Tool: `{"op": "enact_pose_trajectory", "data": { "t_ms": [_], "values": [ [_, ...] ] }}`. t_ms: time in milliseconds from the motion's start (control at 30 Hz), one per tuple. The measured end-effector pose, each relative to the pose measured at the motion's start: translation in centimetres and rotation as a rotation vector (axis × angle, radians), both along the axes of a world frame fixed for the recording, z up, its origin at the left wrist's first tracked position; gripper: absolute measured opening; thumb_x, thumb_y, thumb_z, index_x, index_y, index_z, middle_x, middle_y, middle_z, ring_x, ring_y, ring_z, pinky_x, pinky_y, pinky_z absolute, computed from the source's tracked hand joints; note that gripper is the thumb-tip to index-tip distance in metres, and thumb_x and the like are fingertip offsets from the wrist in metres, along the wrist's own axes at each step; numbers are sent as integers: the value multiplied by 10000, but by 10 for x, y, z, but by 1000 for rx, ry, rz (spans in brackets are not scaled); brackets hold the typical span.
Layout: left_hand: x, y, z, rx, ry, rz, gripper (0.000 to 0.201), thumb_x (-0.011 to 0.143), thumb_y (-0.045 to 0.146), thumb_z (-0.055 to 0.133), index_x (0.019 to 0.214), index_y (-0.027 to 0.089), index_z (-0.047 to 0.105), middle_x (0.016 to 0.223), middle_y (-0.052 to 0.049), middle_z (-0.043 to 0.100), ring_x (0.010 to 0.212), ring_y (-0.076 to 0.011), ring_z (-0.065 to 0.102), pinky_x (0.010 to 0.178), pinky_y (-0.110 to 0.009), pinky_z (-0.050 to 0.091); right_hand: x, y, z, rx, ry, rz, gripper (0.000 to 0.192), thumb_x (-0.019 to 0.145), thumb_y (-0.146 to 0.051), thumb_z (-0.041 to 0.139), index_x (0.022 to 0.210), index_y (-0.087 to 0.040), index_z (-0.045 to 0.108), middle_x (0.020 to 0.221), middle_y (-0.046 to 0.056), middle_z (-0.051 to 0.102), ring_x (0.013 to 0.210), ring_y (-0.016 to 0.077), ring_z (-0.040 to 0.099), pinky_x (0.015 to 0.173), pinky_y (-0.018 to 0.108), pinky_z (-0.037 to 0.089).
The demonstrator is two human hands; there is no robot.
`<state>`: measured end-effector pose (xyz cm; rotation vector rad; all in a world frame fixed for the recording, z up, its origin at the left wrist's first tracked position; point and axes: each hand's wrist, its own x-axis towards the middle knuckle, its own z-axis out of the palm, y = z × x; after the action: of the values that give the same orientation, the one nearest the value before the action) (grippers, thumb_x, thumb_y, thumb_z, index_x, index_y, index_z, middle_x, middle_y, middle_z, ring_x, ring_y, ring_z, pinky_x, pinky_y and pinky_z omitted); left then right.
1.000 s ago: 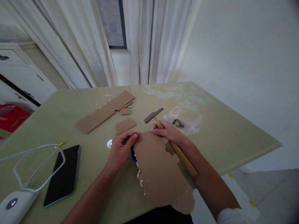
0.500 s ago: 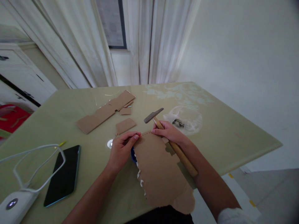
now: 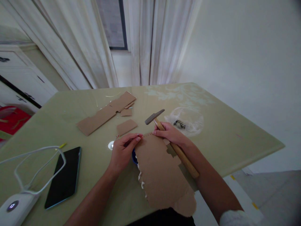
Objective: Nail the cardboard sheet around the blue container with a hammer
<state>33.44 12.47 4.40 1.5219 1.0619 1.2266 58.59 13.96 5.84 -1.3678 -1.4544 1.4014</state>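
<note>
A large brown cardboard piece [image 3: 162, 175] lies in front of me, with a row of small holes along its far edge and white lumps down its left edge. At its far left corner, my left hand [image 3: 123, 149] is closed in a pinch; what sits between the fingertips is too small to make out. My right hand [image 3: 170, 134] grips the wooden handle of a hammer [image 3: 185, 160], its metal head pointing away and left. That hand's thumb also rests on the cardboard's far edge. Part of a blue round object [image 3: 134, 157] shows under the cardboard's left side.
Cardboard scraps [image 3: 107, 113] and a smaller cardboard piece [image 3: 127, 126] lie beyond my hands. A clear plastic bag [image 3: 194, 121] with dark nail-like pieces is at right. On the left are a tablet [image 3: 63, 177], a white device [image 3: 17, 207] and a looped white cable [image 3: 39, 147].
Almost nothing differs. The left fingertips have shifted very slightly at the cardboard's corner; the hammer and right hand stay in place.
</note>
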Motion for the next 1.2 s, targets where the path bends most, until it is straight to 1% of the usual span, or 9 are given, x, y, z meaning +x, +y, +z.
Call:
{"op": "enact_pose_trajectory", "data": {
  "t_ms": [167,633,933,1033,1200],
  "values": [
    [1,-1,1,-2,6,6,163,879,351,782,934,227,873,970,-59,868,899,-226,809,827,-304,644,1,0,-1,9,-1,4,364,785,-471,856,882,-206,626,740,-48,549,658,130,483,611,281,348],
    [2,-1,2,-25,18,17,198,883,384,773,942,223,872,946,-52,864,879,-215,804,799,-281,633,0,1,-2,9,-13,4,375,779,-474,858,893,-205,622,747,-49,555,665,130,490,608,278,355],
    [0,-1,1,-12,32,21,185,881,377,776,942,234,876,957,-56,866,892,-225,804,823,-303,633,0,0,-1,16,-20,0,383,777,-485,857,890,-207,619,753,-48,555,667,129,484,610,277,352],
    [-1,0,2,-17,28,7,187,884,378,774,939,230,876,963,-61,866,902,-232,804,842,-317,636,0,0,-2,15,-12,-5,389,770,-482,863,896,-206,619,760,-47,554,673,129,483,607,273,350],
    [-2,1,6,-42,22,-39,203,877,397,774,910,221,870,947,-63,862,883,-230,797,807,-305,636,0,0,-1,21,-20,0,386,774,-480,859,883,-201,617,744,-50,545,663,126,478,603,272,348]
  ]
}}
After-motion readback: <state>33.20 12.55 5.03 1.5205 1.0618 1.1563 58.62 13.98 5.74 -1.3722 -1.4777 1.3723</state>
